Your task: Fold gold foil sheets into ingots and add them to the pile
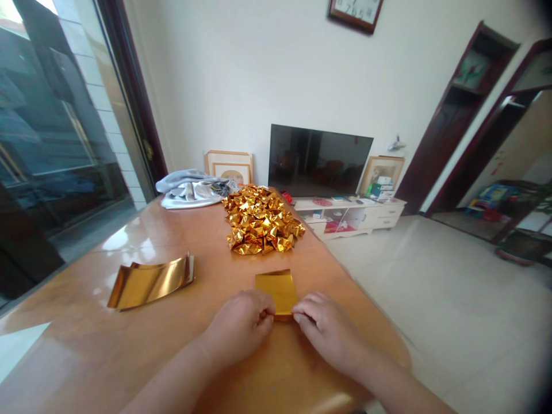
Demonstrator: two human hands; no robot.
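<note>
A sheet of gold foil paper (276, 290) lies on the wooden table in front of me, its near edge turned up in a narrow fold. My left hand (245, 322) pinches the near left corner between thumb and fingers. At the near right corner, my right hand (325, 329) grips the same sheet in a pinch. Beyond it sits a heap of folded gold foil pieces (261, 221). To the left rests a stack of flat gold foil sheets (149, 282), slightly curled.
The glossy wooden table (207, 241) has its right edge close to my right arm. Bundled grey cloth (190, 190) lies at the far end, and a pale sheet (19, 348) at the left edge. A television (319, 161) stands on a white cabinet (375, 217) beyond.
</note>
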